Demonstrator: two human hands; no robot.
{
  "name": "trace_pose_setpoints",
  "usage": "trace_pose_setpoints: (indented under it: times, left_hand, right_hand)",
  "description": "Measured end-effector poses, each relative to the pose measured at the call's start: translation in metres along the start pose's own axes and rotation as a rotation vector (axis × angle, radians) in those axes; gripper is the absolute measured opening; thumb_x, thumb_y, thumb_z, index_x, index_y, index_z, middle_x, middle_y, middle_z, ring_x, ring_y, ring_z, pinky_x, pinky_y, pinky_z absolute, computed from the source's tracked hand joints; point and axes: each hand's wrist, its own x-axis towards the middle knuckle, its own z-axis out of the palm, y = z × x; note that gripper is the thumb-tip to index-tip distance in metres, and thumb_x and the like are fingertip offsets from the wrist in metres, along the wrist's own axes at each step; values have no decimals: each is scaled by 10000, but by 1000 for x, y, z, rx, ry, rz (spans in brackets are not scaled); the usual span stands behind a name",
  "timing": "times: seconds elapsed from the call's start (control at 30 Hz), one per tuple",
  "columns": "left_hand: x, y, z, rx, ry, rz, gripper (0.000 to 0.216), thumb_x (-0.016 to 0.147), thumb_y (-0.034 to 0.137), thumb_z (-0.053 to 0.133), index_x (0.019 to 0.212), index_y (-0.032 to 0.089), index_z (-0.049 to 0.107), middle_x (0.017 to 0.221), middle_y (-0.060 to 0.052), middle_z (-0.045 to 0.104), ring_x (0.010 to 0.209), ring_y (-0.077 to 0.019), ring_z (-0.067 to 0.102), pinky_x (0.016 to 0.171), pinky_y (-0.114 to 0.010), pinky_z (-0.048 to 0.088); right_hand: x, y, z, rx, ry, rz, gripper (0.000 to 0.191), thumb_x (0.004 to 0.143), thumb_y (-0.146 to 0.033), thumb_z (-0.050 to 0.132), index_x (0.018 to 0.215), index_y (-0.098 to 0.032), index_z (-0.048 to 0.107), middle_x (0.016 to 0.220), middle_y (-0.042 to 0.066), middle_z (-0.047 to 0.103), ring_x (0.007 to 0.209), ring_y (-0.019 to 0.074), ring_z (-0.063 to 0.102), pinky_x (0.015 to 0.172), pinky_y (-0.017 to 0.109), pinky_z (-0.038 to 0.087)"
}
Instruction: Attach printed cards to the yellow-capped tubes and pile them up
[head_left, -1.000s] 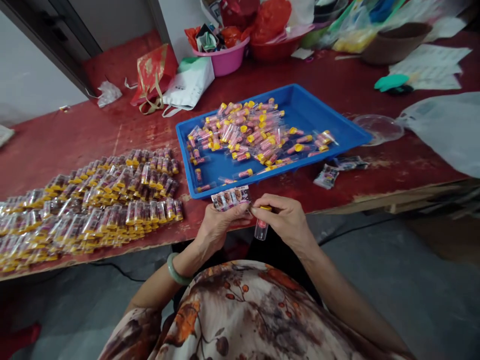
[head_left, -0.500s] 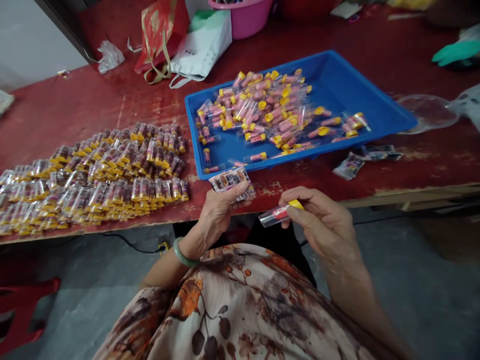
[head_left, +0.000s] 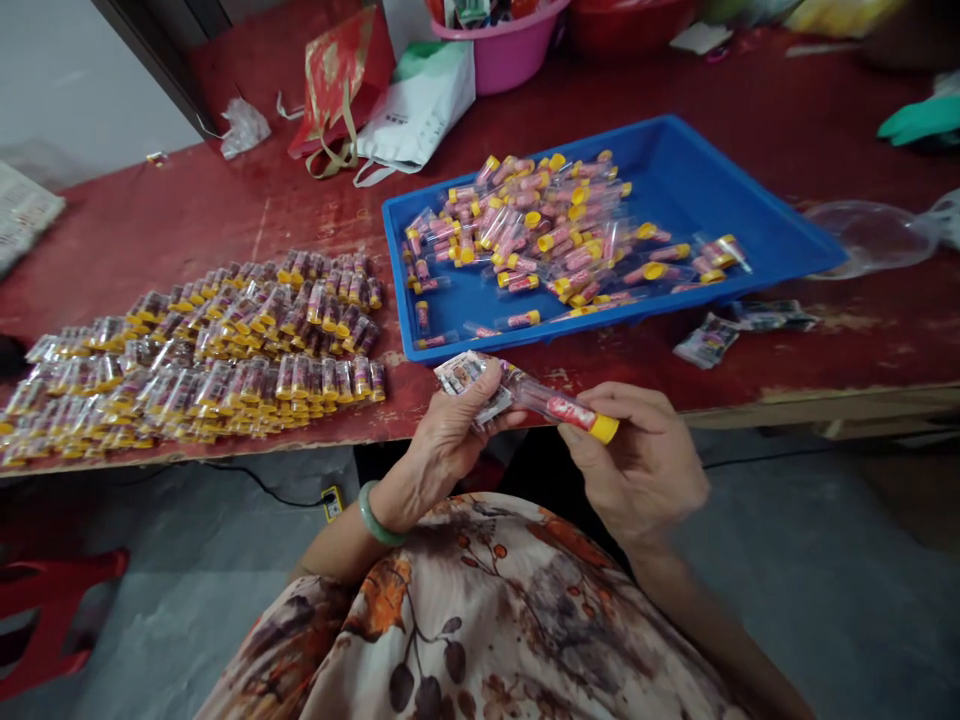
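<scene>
My left hand [head_left: 442, 445] is closed on a small stack of printed paper labels [head_left: 466, 378], held at the table's front edge. My right hand [head_left: 641, 455] pinches a clear tube [head_left: 566, 408] with a red band and a yellow cap; the tube lies across, its open end touching the labels. Just beyond my hands a blue tray [head_left: 690, 185] holds a loose heap of the same yellow-capped tubes [head_left: 540, 235]. To the left, many labelled tubes [head_left: 217, 350] lie in neat rows on the red table [head_left: 150, 240].
A few loose label packets [head_left: 706, 340] lie right of the tray near the table edge. A clear lid [head_left: 862, 235], a pink basin [head_left: 517, 45], a red gift bag [head_left: 337, 75] and a white bag [head_left: 420, 100] stand at the back. A red stool [head_left: 52, 620] is on the floor at left.
My right hand has turned the tube from hanging cap-up to lying across, and brought its open end against the labels in my left hand. The view has shifted closer to the table.
</scene>
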Motion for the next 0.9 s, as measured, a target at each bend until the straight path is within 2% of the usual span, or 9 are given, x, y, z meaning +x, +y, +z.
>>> trace_pose_setpoints:
  times: [0.1, 0.27, 0.43, 0.57, 0.73, 0.8, 0.9]
  left_hand:
    - [0, -1, -2, -12, 5, 5, 288, 611, 249, 860, 770, 120, 657, 725, -17, 673, 614, -130, 636, 545, -246, 585]
    - [5, -6, -6, 32, -4, 24, 379, 555, 313, 885, 783, 130, 644, 723, -15, 668, 611, -145, 637, 558, -275, 585]
    - [7, -10, -7, 69, -18, 124, 403, 528, 319, 891, 800, 146, 649, 737, 5, 659, 624, -134, 623, 568, -267, 569]
    - [7, -13, -9, 95, -28, 153, 419, 504, 312, 899, 808, 154, 657, 770, 7, 670, 668, -144, 629, 622, -291, 574]
    - [9, -11, -12, 87, -31, 138, 412, 510, 294, 898, 814, 151, 659, 769, 5, 671, 661, -132, 624, 615, -263, 564]
    - [10, -9, -12, 69, -25, 138, 390, 557, 285, 881, 853, 167, 655, 792, 10, 669, 675, -128, 628, 606, -253, 567]
    - [12, -5, -12, 54, -11, 119, 351, 608, 289, 857, 866, 183, 644, 778, 21, 658, 643, -119, 624, 580, -249, 572]
  right_hand:
    - [-3, -1, 3, -193, -21, -162, 309, 728, -143, 767, 993, -190, 615, 945, 58, 658, 811, 184, 652, 711, 320, 563]
    - [-8, -1, 7, -204, 66, -112, 219, 772, -169, 736, 965, -189, 632, 870, 41, 675, 748, 172, 665, 668, 298, 570]
    - [-17, -3, 10, -360, -2, -286, 425, 718, -154, 787, 1100, -206, 607, 989, 94, 690, 795, 214, 681, 653, 328, 586]
    - [-19, -1, 12, -315, 45, -268, 440, 695, -105, 793, 1080, -191, 599, 955, 94, 692, 765, 211, 679, 620, 321, 586]
    - [-24, 10, 11, -535, -62, -577, 429, 651, -160, 843, 1017, -200, 622, 995, 108, 702, 725, 206, 681, 578, 299, 577]
    - [-25, 11, 11, -494, -51, -511, 424, 659, -150, 831, 1023, -213, 624, 1001, 98, 699, 747, 205, 682, 602, 303, 582]
    - [-23, 7, 13, -337, 1, -260, 428, 683, -131, 798, 1062, -205, 613, 971, 92, 690, 765, 209, 678, 623, 316, 581]
